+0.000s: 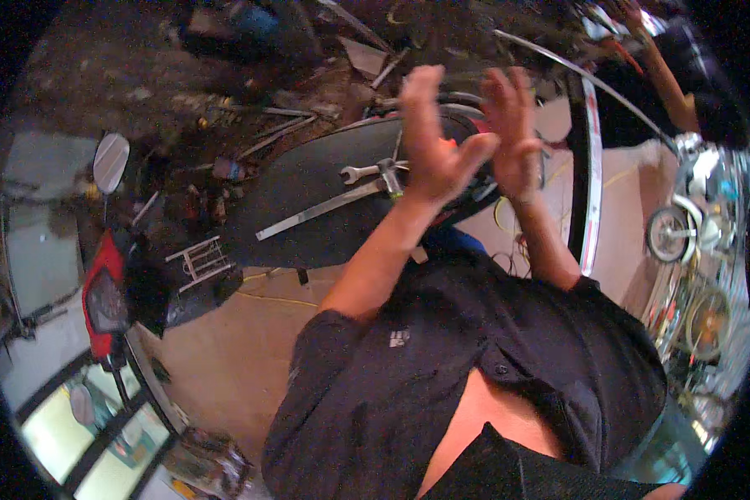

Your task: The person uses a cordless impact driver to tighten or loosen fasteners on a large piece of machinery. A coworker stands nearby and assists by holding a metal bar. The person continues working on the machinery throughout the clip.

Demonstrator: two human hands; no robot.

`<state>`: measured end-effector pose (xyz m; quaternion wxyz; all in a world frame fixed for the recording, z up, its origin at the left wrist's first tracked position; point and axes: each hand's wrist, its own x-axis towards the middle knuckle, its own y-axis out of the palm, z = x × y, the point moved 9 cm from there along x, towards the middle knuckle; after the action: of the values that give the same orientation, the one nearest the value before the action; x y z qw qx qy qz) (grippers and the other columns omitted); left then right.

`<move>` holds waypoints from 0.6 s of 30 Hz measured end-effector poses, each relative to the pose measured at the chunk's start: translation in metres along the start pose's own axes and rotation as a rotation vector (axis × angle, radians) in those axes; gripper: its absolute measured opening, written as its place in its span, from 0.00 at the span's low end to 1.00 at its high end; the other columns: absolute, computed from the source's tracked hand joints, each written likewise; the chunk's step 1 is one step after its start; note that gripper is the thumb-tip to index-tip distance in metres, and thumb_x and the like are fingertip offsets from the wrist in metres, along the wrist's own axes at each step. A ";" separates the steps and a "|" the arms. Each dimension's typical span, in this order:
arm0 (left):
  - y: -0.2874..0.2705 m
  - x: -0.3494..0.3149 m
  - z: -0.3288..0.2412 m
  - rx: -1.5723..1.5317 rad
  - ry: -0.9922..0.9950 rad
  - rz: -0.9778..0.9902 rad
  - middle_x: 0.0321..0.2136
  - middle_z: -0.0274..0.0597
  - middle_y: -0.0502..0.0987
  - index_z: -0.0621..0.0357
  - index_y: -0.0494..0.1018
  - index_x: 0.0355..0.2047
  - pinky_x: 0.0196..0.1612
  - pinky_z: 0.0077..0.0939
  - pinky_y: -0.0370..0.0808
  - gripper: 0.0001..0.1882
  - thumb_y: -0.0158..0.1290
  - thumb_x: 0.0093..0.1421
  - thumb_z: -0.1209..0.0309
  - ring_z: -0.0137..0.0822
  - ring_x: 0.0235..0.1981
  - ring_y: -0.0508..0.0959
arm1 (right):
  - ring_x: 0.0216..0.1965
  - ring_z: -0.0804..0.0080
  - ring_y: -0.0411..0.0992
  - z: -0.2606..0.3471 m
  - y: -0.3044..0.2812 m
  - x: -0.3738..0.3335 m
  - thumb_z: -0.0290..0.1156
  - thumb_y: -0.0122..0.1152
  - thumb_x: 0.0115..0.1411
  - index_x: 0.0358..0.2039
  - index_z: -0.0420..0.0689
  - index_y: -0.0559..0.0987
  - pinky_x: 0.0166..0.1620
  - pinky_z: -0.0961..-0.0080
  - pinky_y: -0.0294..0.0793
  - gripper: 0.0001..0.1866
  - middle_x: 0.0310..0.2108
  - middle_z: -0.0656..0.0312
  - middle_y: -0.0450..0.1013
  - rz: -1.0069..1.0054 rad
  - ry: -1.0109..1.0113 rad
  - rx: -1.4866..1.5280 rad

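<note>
Black motorcycle seat (296,187): below and left of the left hand (433,150). Left hand and right hand (515,137): aloft, fingers extended, palms unclosed, nothing gripped; mutual contact cannot be determined. Flat metal bar (317,210), then open-end wrench (360,173): on seat, left of left hand. Step, as judged: hands free between handlings. Taking either tool would call for lowering and reaching left.

Motorbike workshop: wrench (362,173) on dark seat (296,187), parked motorbike (688,218), scattered bars (277,138).
</note>
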<state>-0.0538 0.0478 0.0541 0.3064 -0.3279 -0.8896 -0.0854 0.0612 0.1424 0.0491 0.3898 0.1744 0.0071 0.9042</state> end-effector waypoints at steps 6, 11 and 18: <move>0.073 0.079 0.011 -0.037 -0.016 -0.066 0.61 0.58 0.71 0.66 0.65 0.66 0.68 0.46 0.66 0.45 0.61 0.64 0.41 0.56 0.64 0.71 | 0.74 0.55 0.57 -0.043 -0.038 0.105 0.57 0.39 0.76 0.79 0.47 0.49 0.75 0.57 0.54 0.41 0.74 0.51 0.57 -0.033 0.046 0.203; -0.029 0.137 0.061 0.016 -0.036 -0.199 0.60 0.62 0.71 0.64 0.68 0.62 0.65 0.52 0.67 0.46 0.64 0.58 0.38 0.61 0.61 0.72 | 0.72 0.55 0.62 -0.112 0.066 0.186 0.57 0.44 0.75 0.74 0.39 0.61 0.74 0.58 0.58 0.39 0.72 0.47 0.62 0.114 0.101 0.378; -0.306 0.096 0.119 0.096 -0.112 -0.385 0.62 0.62 0.70 0.71 0.60 0.68 0.62 0.39 0.72 0.48 0.62 0.65 0.42 0.47 0.62 0.73 | 0.60 0.60 0.68 -0.172 0.371 0.158 0.50 0.55 0.73 0.72 0.37 0.59 0.60 0.61 0.69 0.38 0.63 0.51 0.67 0.447 0.215 0.550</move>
<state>-0.3639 -0.0953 0.0315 0.2499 -0.1410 -0.9545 -0.0815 -0.3550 0.0167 -0.0080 0.1183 0.1739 0.2526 0.9444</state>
